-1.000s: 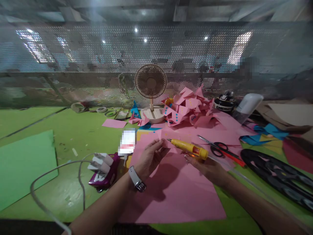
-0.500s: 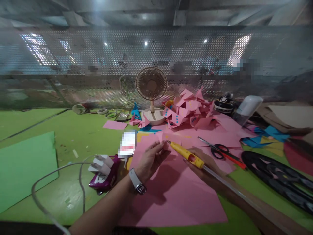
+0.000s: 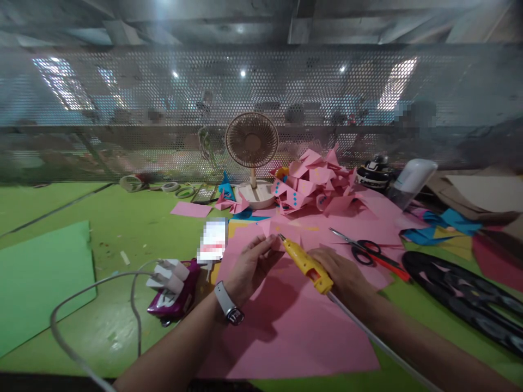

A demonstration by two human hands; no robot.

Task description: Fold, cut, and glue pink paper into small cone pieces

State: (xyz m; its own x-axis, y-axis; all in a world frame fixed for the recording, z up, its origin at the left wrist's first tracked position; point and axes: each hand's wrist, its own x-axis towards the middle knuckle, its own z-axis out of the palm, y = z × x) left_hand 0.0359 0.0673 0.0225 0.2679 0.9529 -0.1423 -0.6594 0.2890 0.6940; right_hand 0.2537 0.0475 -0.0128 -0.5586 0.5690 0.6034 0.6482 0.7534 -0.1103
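Observation:
My right hand (image 3: 341,275) grips a yellow glue gun (image 3: 304,261) with a clear glue stick trailing from its back; its nozzle points up-left and touches a small folded pink paper piece (image 3: 273,235). My left hand (image 3: 250,267), with a watch at the wrist, pinches that pink piece between its fingertips. Both hands hover over a large pink paper sheet (image 3: 298,326) lying on the green table (image 3: 122,228).
A small fan (image 3: 252,149) stands behind, next to a heap of folded pink shapes (image 3: 321,185). Scissors (image 3: 368,251) lie right of my hands, black cut-out boards (image 3: 466,299) further right. A purple power strip (image 3: 174,294) with white plugs and a cable sits left, beside a green sheet (image 3: 41,283).
The glue gun has swung from pointing left to pointing up-left, its nozzle now at the pink piece. My right hand turned palm down over it. The left hand barely moved.

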